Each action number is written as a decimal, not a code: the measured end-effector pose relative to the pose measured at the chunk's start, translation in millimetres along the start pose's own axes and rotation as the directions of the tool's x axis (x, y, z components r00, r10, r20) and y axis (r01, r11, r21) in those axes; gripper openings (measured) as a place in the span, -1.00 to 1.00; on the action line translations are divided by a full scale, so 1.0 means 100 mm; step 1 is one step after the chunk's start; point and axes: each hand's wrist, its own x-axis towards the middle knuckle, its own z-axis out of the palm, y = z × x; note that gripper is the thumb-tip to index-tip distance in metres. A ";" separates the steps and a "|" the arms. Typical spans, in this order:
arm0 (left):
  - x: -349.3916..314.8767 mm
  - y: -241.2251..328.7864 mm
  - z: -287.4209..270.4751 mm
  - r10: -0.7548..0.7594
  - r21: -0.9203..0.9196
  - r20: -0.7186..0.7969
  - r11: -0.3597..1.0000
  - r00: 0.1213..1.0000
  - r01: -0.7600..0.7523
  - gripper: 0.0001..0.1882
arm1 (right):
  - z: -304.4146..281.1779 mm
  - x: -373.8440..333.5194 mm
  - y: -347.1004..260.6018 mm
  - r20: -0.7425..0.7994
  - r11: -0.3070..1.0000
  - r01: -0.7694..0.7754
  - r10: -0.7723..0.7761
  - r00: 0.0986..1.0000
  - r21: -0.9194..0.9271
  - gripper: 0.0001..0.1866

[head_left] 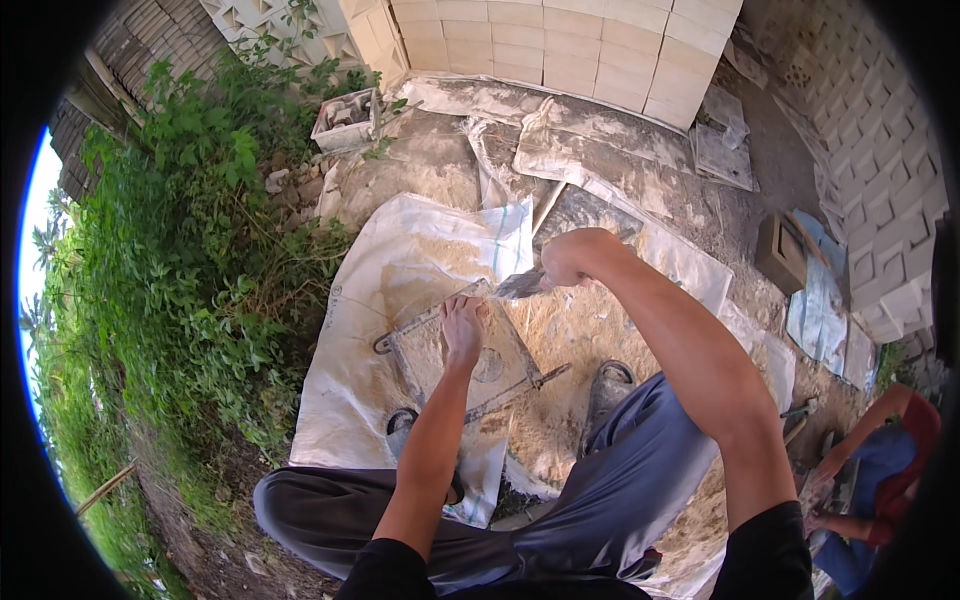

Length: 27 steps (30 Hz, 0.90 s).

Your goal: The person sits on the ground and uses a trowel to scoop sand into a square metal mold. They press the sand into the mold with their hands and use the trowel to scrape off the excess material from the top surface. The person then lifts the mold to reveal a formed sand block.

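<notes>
A square, flat mould [424,352] with a dusty metal frame lies tilted between my feet. It has a faint round shape on its face, a loop handle at the left and a rod-like handle at the right. My left hand [463,328] rests on its far part, fingers spread and pressed down. Just beyond the mould's far corner, my right hand [572,258] grips a grey flat-bladed trowel [520,285], its blade pointing left toward my left hand. The trowel's handle is mostly hidden in my fist. Pale sandy powder [565,335] lies around the mould.
A white woven sheet [350,300] spreads under the work. Dense green plants [200,240] border the left. Stacked cream blocks [530,45] stand at the back, a box of rubble [347,120] at back left. On the right are a brown block [783,252] and another person's arms [850,450].
</notes>
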 end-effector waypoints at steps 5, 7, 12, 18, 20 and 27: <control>-0.10 -0.16 0.02 -0.039 -0.089 -0.062 0.995 0.997 0.033 -0.90 | 0.03 0.05 0.02 -0.014 0.999 -0.025 0.025 1.000 -0.023 -0.35; -0.11 -0.20 -0.01 -0.049 -0.083 -0.085 0.996 0.995 0.042 -0.91 | 0.04 0.05 0.04 0.002 0.997 -0.064 0.064 0.998 -0.045 -0.34; -0.06 -0.30 -0.12 -0.084 -0.137 -0.038 0.987 0.996 0.078 -0.91 | 0.02 0.09 0.07 0.010 1.000 -0.019 0.019 1.000 -0.010 -0.34; 0.00 -0.36 -0.10 -0.102 -0.166 -0.048 0.982 0.994 0.093 -0.90 | -0.02 0.09 0.00 0.030 0.998 0.001 0.001 1.000 -0.058 -0.28; 0.01 -0.37 -0.10 -0.111 -0.198 -0.046 0.975 0.993 0.100 -0.90 | -0.02 0.09 0.01 0.037 0.998 0.001 0.001 0.999 -0.058 -0.27; 0.02 -0.32 -0.18 -0.183 -0.358 0.004 0.918 0.983 0.173 -0.86 | 0.00 0.09 0.08 0.075 0.995 0.050 -0.043 0.996 -0.089 -0.52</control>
